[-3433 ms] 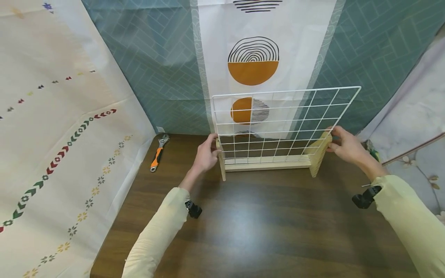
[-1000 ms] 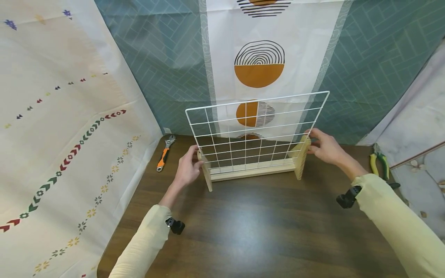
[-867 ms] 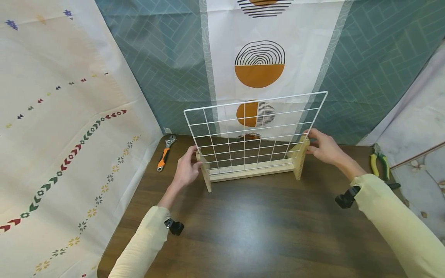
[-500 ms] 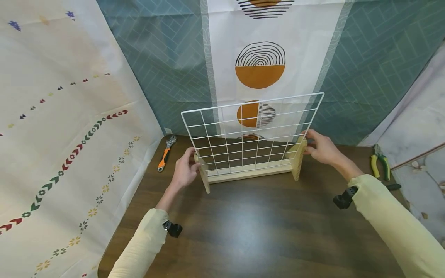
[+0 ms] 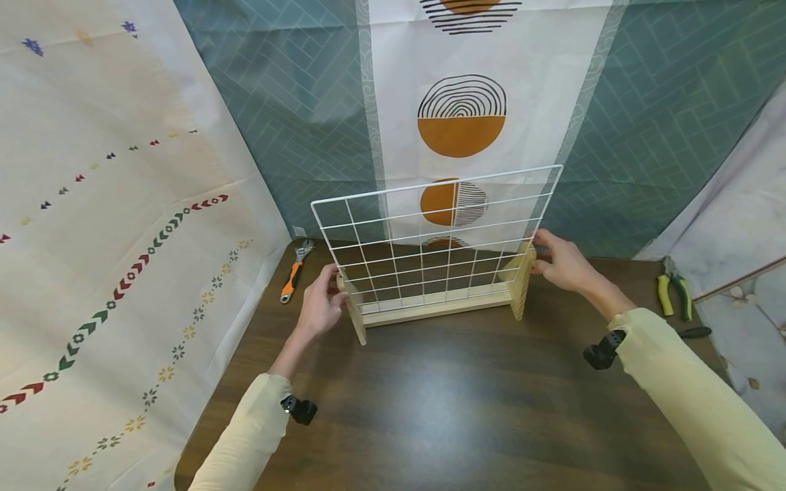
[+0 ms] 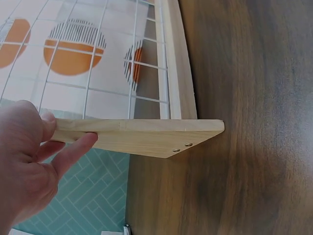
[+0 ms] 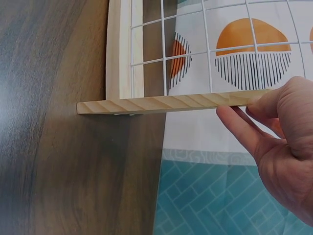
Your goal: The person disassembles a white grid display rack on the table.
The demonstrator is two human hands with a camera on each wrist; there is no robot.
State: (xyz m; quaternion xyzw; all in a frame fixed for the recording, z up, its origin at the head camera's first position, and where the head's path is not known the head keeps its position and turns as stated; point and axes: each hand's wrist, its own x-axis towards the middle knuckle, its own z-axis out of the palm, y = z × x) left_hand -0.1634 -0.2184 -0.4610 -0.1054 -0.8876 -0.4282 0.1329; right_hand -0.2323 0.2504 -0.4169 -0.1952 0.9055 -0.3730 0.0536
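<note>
A white wire grid panel (image 5: 436, 235) stands upright in a light wooden base rail (image 5: 436, 312) on the dark brown table (image 5: 454, 409). A flat wooden end piece stands at each end of the rail. My left hand (image 5: 319, 305) pinches the left end piece (image 5: 354, 317) between thumb and fingers; the left wrist view shows that hand (image 6: 29, 166) on the board (image 6: 142, 137). My right hand (image 5: 557, 262) holds the right end piece (image 5: 518, 285) the same way, and the right wrist view shows its fingers (image 7: 244, 129) under the board (image 7: 166, 104).
An orange-handled adjustable wrench (image 5: 291, 279) lies at the table's back left corner. Green-handled pliers (image 5: 672, 294) lie at the right edge. Patterned cloth hangs close behind the table and along its left side.
The rack has shifted left across the table, toward the wrench, and turned slightly. Both hands have kept hold of its end pieces throughout.
</note>
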